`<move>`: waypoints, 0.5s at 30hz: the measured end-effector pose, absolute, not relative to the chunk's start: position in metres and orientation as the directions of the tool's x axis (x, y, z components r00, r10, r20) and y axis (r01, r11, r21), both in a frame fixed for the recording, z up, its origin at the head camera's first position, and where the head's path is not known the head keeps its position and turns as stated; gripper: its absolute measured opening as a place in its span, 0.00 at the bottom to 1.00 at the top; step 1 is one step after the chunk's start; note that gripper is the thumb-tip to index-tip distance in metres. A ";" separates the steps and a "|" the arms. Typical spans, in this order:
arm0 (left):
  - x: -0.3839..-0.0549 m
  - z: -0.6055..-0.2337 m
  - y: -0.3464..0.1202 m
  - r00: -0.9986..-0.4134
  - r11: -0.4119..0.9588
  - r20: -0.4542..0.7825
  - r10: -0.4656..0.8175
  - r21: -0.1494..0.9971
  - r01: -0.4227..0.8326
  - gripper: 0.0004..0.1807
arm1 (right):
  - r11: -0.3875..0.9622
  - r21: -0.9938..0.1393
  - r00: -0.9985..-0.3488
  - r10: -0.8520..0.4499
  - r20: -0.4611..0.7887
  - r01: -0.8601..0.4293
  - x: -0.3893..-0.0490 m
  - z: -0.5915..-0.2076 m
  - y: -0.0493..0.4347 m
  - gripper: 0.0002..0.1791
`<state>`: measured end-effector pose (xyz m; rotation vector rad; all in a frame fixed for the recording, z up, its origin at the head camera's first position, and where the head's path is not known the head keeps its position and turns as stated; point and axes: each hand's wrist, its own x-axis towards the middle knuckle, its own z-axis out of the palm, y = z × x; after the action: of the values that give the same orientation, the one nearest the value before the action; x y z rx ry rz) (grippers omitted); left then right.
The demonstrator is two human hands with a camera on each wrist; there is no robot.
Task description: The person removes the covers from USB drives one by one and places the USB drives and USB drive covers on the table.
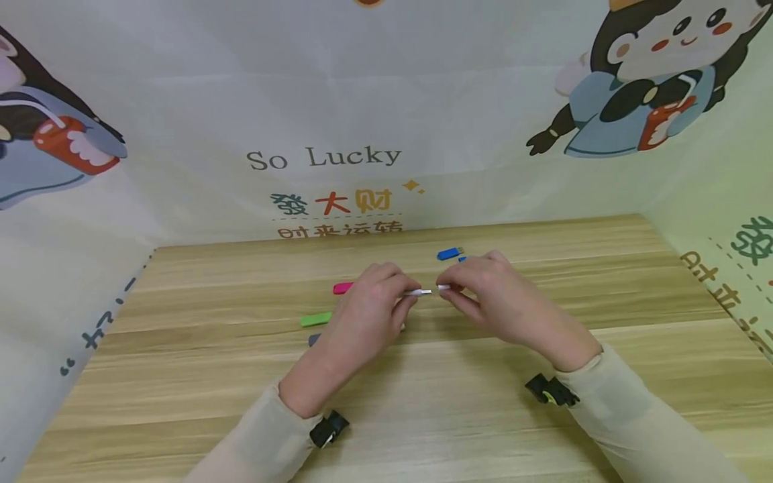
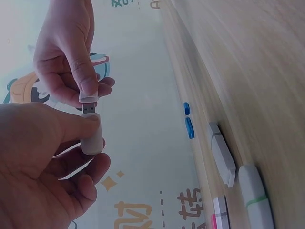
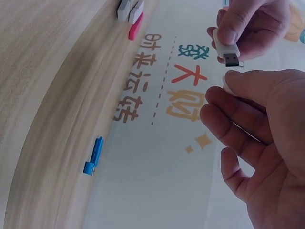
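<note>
A white USB flash drive (image 2: 92, 136) is pinched between the thumb and fingers of my left hand (image 1: 371, 312), its metal connector (image 2: 88, 109) bare and pointing toward the right hand. My right hand (image 1: 501, 298) pinches a small white cap (image 3: 227, 87), mostly covered by its fingertips. Cap and connector are lined up end to end, with a small gap in the head view. Both hands are above the table. Behind them lie a blue USB drive (image 1: 449, 254) with its connector bare and a blue cap (image 1: 462, 259), partly hidden by the right hand.
Beside and beneath the left hand, partly hidden, lie a pink piece (image 1: 342, 288), a green piece (image 1: 315, 319) and a dark piece (image 1: 314, 339) on the wooden table (image 1: 151, 402). Printed cloth walls (image 1: 211, 121) stand at the back and both sides.
</note>
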<state>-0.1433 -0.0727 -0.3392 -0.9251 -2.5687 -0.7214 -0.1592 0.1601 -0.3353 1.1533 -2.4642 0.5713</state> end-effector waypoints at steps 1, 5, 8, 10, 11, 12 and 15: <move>-0.143 -0.339 -0.072 -0.742 0.663 0.446 0.501 0.353 0.660 0.04 | 0.589 -0.211 -0.609 -0.638 0.471 -0.780 -0.159 -0.335 0.161 0.05; -0.144 -0.340 -0.070 -0.744 0.666 0.439 0.504 0.351 0.658 0.04 | 0.596 -0.210 -0.616 -0.637 0.463 -0.775 -0.158 -0.335 0.166 0.04; -0.146 -0.341 -0.069 -0.753 0.674 0.428 0.501 0.353 0.649 0.03 | 0.588 -0.187 -0.596 -0.644 0.480 -0.787 -0.159 -0.336 0.170 0.04; -0.147 -0.342 -0.069 -0.761 0.679 0.419 0.496 0.360 0.640 0.03 | 0.584 -0.175 -0.585 -0.648 0.488 -0.793 -0.159 -0.336 0.174 0.04; -0.147 -0.342 -0.069 -0.764 0.680 0.415 0.494 0.363 0.636 0.03 | 0.582 -0.170 -0.580 -0.651 0.490 -0.796 -0.159 -0.336 0.176 0.04; -0.147 -0.343 -0.069 -0.769 0.682 0.408 0.492 0.367 0.632 0.03 | 0.583 -0.167 -0.580 -0.652 0.488 -0.796 -0.158 -0.335 0.177 0.04; -0.148 -0.343 -0.068 -0.778 0.685 0.390 0.493 0.377 0.623 0.04 | 0.594 -0.169 -0.593 -0.652 0.472 -0.787 -0.156 -0.333 0.183 0.05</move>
<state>-0.1481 -0.0676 -0.3429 -0.8924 -2.6412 -0.7308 -0.1563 0.1826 -0.3334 1.1613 -2.4628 0.5170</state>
